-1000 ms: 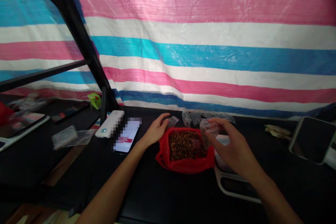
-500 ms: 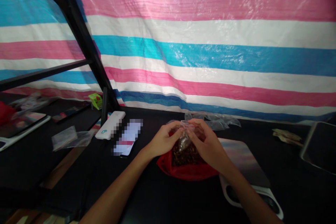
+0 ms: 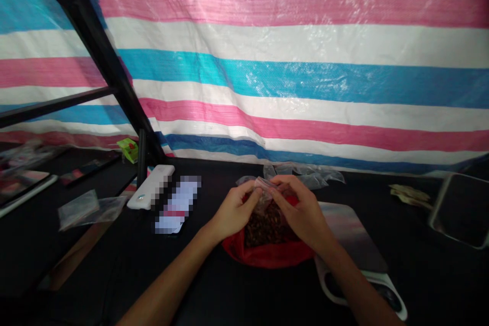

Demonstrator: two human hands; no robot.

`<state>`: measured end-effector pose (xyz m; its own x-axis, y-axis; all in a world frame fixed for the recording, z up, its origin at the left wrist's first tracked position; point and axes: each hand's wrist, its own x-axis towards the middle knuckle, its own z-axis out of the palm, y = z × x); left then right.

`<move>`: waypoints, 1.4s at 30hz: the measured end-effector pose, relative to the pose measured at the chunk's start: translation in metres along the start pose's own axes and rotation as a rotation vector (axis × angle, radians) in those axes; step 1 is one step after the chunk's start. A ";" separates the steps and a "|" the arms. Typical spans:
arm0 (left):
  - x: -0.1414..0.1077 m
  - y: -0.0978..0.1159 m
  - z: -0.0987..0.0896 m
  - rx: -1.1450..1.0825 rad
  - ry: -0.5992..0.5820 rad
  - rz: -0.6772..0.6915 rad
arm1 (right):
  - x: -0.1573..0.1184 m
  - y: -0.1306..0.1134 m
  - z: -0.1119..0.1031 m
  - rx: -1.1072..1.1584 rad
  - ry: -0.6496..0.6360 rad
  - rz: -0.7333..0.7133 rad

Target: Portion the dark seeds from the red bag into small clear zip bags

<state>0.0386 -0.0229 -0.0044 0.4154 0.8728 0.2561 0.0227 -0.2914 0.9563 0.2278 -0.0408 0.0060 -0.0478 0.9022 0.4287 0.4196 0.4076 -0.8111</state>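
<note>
We find both hands at work near the middle of the black table (image 3: 95, 285). The left hand (image 3: 234, 210) and the right hand (image 3: 301, 210) are closed narrowly on one small clear plastic bag (image 3: 263, 191), pinching its top edge between fingers and thumbs, with the fingertips nearly meeting. The bag stands roughly upright, mouth toward the table's far edge, its long axis running from there toward us. Its top edge lies across, between the hands. Its lower end sits over one red plastic bag (image 3: 267, 255), which lies open and holds a heap of brown pieces (image 3: 269, 226). Where the small bag ends against the heap, we cannot tell.

Left of the hands lie one white power bank (image 3: 147, 194) and one phone (image 3: 178, 205), its screen blurred. Several crumpled clear bags (image 3: 301, 174) lie along the far edge, their number unclear; one more clear bag (image 3: 89, 210) lies further left. To the right are one flat white-rimmed pad (image 3: 353, 232) and one dark tilted panel (image 3: 460, 209). A striped tarpaulin (image 3: 290, 46) hangs behind the table.
</note>
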 end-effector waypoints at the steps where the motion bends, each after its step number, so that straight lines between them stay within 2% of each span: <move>1: 0.001 0.000 0.001 -0.011 0.009 -0.021 | 0.000 0.001 0.001 0.050 0.002 0.029; 6: 0.002 -0.002 0.000 -0.141 0.023 -0.053 | 0.001 -0.002 0.002 0.212 -0.002 0.062; 9: 0.002 -0.001 0.000 -0.149 0.002 -0.038 | 0.001 -0.004 0.002 0.227 0.007 0.078; 14: 0.001 -0.001 0.001 -0.172 0.080 -0.093 | -0.004 -0.004 0.006 0.238 0.007 0.097; 19: 0.000 -0.006 -0.001 -0.181 0.111 -0.076 | -0.005 -0.004 0.010 0.259 0.039 0.100; 27: 0.000 0.001 0.002 -0.175 0.084 -0.074 | -0.006 -0.011 0.012 0.179 0.087 0.067; 32: 0.000 0.002 0.003 -0.166 0.083 -0.048 | -0.008 -0.008 0.015 0.202 0.057 0.088; 38: 0.000 0.000 0.003 -0.123 0.069 -0.011 | -0.007 -0.004 0.017 0.207 0.087 0.084; 42: 0.001 0.000 0.004 -0.086 0.064 0.020 | -0.008 -0.004 0.017 0.111 0.130 0.060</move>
<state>0.0427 -0.0237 -0.0045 0.3560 0.8913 0.2807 -0.0645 -0.2762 0.9589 0.2114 -0.0468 -0.0011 0.0948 0.9023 0.4206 0.3155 0.3735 -0.8723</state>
